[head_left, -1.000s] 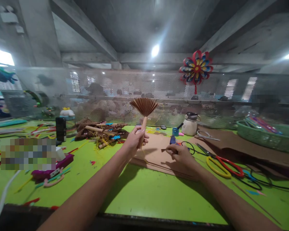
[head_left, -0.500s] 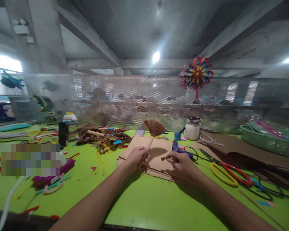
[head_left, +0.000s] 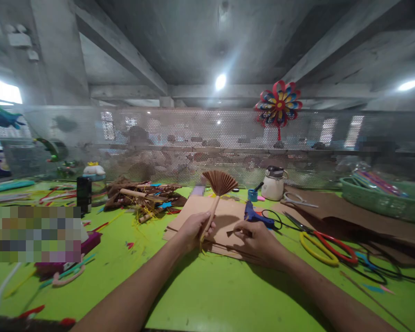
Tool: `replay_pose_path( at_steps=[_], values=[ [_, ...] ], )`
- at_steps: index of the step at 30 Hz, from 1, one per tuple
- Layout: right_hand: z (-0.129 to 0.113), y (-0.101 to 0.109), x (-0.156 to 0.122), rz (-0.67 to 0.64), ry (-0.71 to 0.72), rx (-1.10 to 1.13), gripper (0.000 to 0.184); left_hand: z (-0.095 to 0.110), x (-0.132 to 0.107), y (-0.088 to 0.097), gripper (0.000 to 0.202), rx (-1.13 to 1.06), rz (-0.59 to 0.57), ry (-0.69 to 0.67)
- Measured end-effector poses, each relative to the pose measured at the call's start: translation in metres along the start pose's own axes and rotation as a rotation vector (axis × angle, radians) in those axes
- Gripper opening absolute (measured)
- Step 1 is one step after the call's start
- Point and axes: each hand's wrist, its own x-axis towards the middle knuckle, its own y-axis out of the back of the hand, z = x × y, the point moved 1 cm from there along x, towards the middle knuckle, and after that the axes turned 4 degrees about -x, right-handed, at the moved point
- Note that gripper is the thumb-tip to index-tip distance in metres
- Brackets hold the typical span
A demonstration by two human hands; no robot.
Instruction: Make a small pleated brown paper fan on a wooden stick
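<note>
My left hand is closed round the rolled-paper handle of a pleated brown paper fan, whose folds spread upward. Yellow strands hang at the handle's lower end. Slightly to the right, my right hand pinches a small dark brown strip of paper, apart from the fan. Both hands are over a stack of brown paper sheets on the green table. Just behind my right hand lies a blue glue gun with a black cord.
Scissors with yellow and red handles lie at right, before a green basket. A white jug stands behind. Brown paper scraps are heaped at left, near a purple tissue box. A perforated screen closes the back.
The fan handle has tilted in my left hand, so its lower end now shows below the fingers. My right hand has shifted slightly left with the strip. The whole view has shifted slightly.
</note>
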Motion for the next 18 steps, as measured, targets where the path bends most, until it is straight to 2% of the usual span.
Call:
replay_pose_path(
  at_steps=[9,15,18],
  values=[
    [-0.0041,0.0027,-0.0003,-0.006,0.014,-0.014,0.017,0.0035,-0.0030,-0.0020,0.013,0.043,-0.039,-0.088],
    [-0.0038,0.0036,-0.0004,-0.007,0.010,-0.005,0.018,0.0035,-0.0051,-0.0068,0.013,0.303,0.023,-0.227],
    [-0.0053,0.0038,-0.0003,-0.018,0.006,0.018,0.018,0.0032,-0.0048,-0.0077,0.015,0.366,0.055,-0.235]
  ],
)
